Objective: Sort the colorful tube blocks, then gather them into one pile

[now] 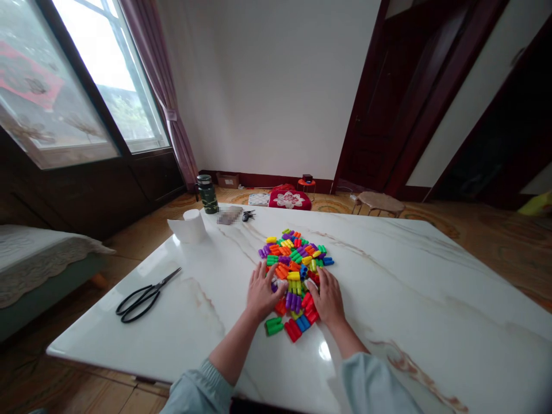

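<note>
A heap of small plastic building pieces [294,287] in red, orange, yellow, green, blue and purple lies on the white marbled table [388,276]. The pieces look like short joined tubes. My left hand [264,292] rests on the heap's left edge, fingers spread. On the right edge, my right hand [328,296] lies with its fingers apart, touching red pieces. Neither hand is closed around a piece. A green piece [273,326] and a red piece [292,330] lie at the near end, between my wrists. Some pieces under my palms are hidden.
Black-handled scissors [144,296] lie at the table's left. Farther back stand a paper roll [192,226] and a camouflage flask [207,194], near keys [248,215] and a blurred-out item [229,215]. Beyond the far edge are a stool [378,202] and a red flowered cushion [290,199].
</note>
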`<state>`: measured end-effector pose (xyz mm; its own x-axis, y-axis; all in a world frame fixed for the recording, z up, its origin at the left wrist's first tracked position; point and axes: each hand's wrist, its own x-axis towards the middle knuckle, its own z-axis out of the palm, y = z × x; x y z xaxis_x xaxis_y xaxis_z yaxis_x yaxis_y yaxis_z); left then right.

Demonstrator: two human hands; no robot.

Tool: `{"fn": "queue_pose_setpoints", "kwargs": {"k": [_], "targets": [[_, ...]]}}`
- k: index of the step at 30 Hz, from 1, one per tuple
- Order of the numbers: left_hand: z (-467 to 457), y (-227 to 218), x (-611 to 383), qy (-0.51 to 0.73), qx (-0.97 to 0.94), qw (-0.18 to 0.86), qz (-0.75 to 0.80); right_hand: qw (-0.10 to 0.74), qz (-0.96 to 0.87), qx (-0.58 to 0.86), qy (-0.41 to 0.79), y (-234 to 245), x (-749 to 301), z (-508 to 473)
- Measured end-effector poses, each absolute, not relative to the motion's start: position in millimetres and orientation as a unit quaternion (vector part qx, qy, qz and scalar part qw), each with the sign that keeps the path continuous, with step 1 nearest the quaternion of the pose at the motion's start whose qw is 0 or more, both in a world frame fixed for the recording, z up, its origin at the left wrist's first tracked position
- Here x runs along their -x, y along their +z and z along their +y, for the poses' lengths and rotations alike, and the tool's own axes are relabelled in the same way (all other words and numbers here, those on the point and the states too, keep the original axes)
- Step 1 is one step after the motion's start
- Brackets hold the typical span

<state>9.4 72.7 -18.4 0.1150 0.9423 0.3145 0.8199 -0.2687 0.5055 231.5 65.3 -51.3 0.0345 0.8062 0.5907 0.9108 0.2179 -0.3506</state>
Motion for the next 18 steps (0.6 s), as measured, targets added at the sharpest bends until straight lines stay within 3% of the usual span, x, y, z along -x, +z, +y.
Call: {"fn": "queue_pose_setpoints", "kwargs": {"k": [18], "targets": [[74.8, -20.2, -13.6, 0.305, -0.742, 0.038, 0.596, 0.343, -0.685, 0.625, -0.152, -53.3, -230.1, 69.2]]}}
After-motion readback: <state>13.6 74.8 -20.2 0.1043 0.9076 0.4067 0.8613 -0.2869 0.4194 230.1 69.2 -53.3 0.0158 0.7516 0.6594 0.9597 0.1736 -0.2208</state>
